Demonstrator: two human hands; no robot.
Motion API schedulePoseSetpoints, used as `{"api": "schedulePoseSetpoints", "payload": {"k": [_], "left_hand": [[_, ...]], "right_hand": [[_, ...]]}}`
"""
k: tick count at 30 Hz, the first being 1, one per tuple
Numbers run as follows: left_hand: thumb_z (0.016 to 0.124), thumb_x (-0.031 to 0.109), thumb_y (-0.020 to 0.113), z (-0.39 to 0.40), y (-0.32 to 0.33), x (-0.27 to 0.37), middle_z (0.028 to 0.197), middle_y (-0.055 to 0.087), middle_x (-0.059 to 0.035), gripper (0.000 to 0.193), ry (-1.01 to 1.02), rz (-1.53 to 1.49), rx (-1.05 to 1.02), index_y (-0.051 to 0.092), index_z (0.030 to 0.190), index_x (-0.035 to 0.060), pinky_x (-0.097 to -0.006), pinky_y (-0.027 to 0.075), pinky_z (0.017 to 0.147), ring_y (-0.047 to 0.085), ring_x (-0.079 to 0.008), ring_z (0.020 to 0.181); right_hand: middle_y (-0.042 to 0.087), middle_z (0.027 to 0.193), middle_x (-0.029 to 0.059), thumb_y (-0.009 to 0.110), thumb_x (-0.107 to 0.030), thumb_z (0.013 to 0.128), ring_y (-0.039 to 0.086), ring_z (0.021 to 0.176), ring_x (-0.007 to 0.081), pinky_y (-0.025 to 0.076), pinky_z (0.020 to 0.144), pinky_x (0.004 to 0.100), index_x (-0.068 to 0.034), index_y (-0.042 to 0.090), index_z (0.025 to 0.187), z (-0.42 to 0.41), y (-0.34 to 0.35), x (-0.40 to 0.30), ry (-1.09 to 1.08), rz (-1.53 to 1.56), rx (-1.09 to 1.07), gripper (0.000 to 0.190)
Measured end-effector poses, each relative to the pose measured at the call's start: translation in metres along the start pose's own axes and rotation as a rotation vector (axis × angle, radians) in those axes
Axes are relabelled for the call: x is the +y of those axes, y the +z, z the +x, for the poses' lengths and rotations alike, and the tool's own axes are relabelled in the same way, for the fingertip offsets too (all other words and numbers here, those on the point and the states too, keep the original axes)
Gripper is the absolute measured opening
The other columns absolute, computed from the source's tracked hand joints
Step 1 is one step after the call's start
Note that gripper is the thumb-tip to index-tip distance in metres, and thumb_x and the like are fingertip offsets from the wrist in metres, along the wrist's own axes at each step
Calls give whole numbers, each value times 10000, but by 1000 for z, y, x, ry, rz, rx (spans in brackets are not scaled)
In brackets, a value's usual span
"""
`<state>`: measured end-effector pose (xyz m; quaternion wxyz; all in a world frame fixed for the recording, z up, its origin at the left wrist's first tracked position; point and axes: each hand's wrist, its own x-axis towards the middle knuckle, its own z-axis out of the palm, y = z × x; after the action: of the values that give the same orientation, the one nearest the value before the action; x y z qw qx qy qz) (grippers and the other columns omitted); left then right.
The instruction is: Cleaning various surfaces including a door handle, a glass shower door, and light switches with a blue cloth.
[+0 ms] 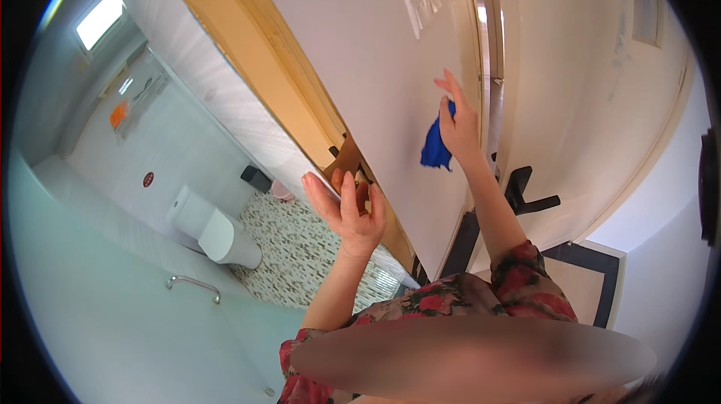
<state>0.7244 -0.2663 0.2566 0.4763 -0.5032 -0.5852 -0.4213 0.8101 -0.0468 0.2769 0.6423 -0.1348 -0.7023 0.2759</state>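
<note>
My right hand (459,131) holds a blue cloth (435,148) against a glossy white panel (366,60), near the panel's right edge. The palm is over part of the cloth, and some fingers reach up past it. My left hand (359,224) is at the long slanting edge of a glass panel (236,83), its fingers bent on both sides of that edge. Darker finger shapes, seemingly a reflection, show beside it in the amber-tinted strip (281,71). How firmly the left fingers press cannot be seen.
A white toilet (217,235) stands left on a mosaic floor (293,246), near a black bin (256,179). A metal bar handle (194,286) sits on the pale surface at lower left. A white door (574,94) with a black lever handle (526,193) is close to my right forearm.
</note>
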Motion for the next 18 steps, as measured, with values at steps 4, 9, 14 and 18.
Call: {"api": "schedulePoseSetpoints", "payload": {"k": [4,9,14,18], "left_hand": [[801,-42,629,-2,3,-4,1526,61,-262,639,-1,-87,24,374,1381,40,-275,593,710,360,-400,1328],[793,-50,624,7,-1,1,1524,72,-269,630,45,-16,28,382,1369,24,-283,585,737,358,-398,1324],[792,-46,619,3,-2,0,1518,81,-286,627,38,-18,32,383,1369,19,-344,546,866,340,-410,1330],[795,-42,615,1,-3,-3,1515,87,-291,624,16,-37,25,382,1370,21,-362,526,909,331,-414,1331]], "right_hand": [[541,1332,168,466,-9,897,523,1224,324,427,978,364,-58,347,1430,47,14,21,27,-24,136,549],[498,1397,94,438,-36,903,517,1220,316,411,997,371,-82,267,1466,102,25,38,42,-123,150,589],[496,1409,44,418,-50,917,531,1202,309,406,999,357,-99,253,1476,132,27,39,48,-96,103,585],[497,1405,48,402,-53,916,559,1154,320,420,989,374,-98,255,1473,144,28,35,6,-199,5,577]]}}
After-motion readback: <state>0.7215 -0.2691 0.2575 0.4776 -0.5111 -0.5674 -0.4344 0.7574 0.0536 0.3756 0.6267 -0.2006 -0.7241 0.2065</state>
